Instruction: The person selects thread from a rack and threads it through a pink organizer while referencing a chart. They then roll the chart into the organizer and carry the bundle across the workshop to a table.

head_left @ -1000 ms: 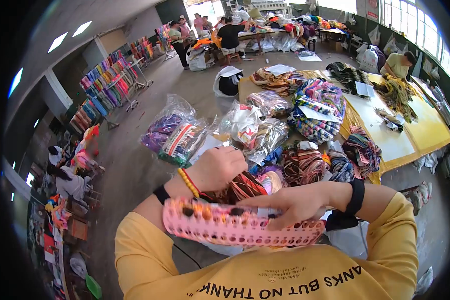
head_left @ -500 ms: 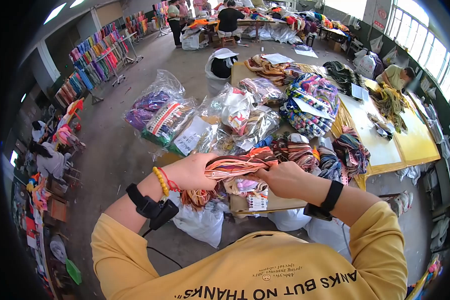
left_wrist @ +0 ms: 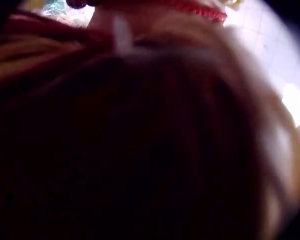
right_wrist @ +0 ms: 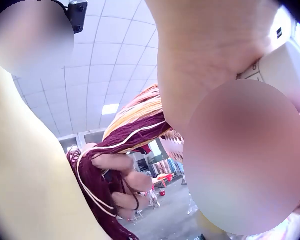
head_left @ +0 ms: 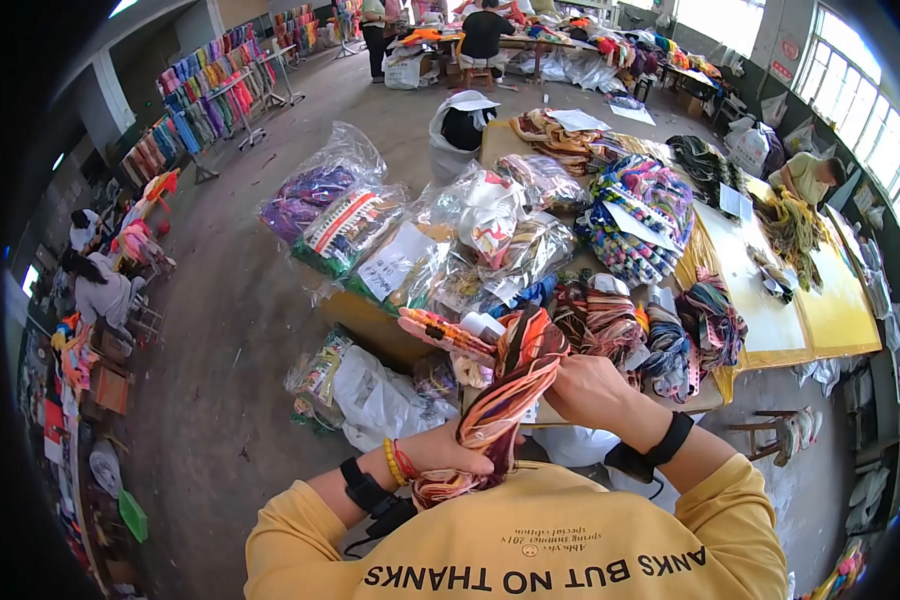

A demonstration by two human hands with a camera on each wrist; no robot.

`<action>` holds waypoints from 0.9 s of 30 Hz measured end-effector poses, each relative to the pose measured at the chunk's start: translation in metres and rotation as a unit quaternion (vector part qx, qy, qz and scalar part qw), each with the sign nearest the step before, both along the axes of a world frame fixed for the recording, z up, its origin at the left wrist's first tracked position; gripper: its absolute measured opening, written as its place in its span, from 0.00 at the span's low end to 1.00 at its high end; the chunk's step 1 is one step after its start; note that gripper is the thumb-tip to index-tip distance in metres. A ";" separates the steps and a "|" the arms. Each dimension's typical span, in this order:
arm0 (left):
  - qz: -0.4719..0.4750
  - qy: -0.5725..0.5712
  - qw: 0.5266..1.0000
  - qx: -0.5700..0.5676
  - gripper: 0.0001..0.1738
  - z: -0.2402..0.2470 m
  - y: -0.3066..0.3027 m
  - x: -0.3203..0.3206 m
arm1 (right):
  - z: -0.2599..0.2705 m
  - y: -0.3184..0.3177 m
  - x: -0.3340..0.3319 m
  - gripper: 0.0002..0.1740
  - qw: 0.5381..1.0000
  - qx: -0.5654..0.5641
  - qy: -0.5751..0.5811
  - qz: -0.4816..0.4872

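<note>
A multicoloured yarn skein [head_left: 515,385] in orange, peach and maroon runs slanting between both hands in front of the chest. My left hand [head_left: 450,455] grips its lower end, close to the yellow shirt. At the upper end, my right hand [head_left: 590,388] holds the skein with bent fingers. The right wrist view shows the left hand [right_wrist: 122,182] with fingers curled round maroon strands, and the peach part of the skein [right_wrist: 135,117] rising to the right hand. Dark, blurred yarn [left_wrist: 35,55] fills much of the left wrist view. Left of the skein lies a pink perforated strip [head_left: 445,333].
Several yarn bundles [head_left: 610,320] lie along the table's near edge. Behind them are clear plastic bags [head_left: 485,225] of yarn and a labelled paper sheet [head_left: 397,262]. White bags [head_left: 375,390] sit below the table. Another person [head_left: 810,178] works at the right.
Earlier, my right hand was on the pink perforated strip; then both hands held the skein level above the table. Now my left hand has dropped towards the chest, and the skein slants.
</note>
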State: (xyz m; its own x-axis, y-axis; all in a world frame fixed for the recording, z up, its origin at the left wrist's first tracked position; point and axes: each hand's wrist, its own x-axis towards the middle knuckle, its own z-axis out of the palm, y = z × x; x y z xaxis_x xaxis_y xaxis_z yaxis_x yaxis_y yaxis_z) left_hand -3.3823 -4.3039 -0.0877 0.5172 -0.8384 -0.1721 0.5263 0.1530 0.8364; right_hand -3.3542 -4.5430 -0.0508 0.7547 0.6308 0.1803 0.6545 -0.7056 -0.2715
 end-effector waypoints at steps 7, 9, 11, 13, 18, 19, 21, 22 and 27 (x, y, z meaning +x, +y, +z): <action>-0.122 -0.044 0.988 0.087 0.41 0.010 0.016 0.002 | 0.009 -0.009 -0.001 0.13 0.996 0.080 0.025 -0.005; -0.107 -0.060 0.988 0.089 0.42 0.012 0.022 0.004 | 0.013 -0.012 -0.001 0.15 0.994 0.087 0.053 -0.024; -0.106 -0.187 0.965 0.149 0.42 0.016 0.033 0.012 | 0.010 -0.017 0.001 0.15 0.991 0.110 0.072 -0.024; -0.067 -0.309 0.912 0.260 0.40 0.047 0.037 0.023 | 0.012 -0.021 0.001 0.16 0.982 0.160 0.101 -0.004; 0.159 -0.658 0.697 0.237 0.27 0.082 0.045 0.052 | 0.031 -0.018 -0.001 0.18 0.876 0.422 0.232 0.001; 0.182 -0.713 0.637 0.229 0.25 0.094 0.045 0.054 | 0.039 -0.017 -0.004 0.18 0.840 0.470 0.269 0.005; 0.232 -0.762 0.570 0.204 0.26 0.112 0.040 0.058 | 0.042 -0.022 -0.004 0.19 0.794 0.528 0.301 -0.006; 0.255 -0.783 0.533 0.192 0.27 0.118 0.037 0.060 | 0.050 -0.023 -0.003 0.22 0.777 0.544 0.317 0.004; 0.344 -0.808 0.474 0.062 0.27 0.128 0.017 0.077 | 0.042 -0.017 -0.003 0.29 0.620 0.666 0.415 -0.001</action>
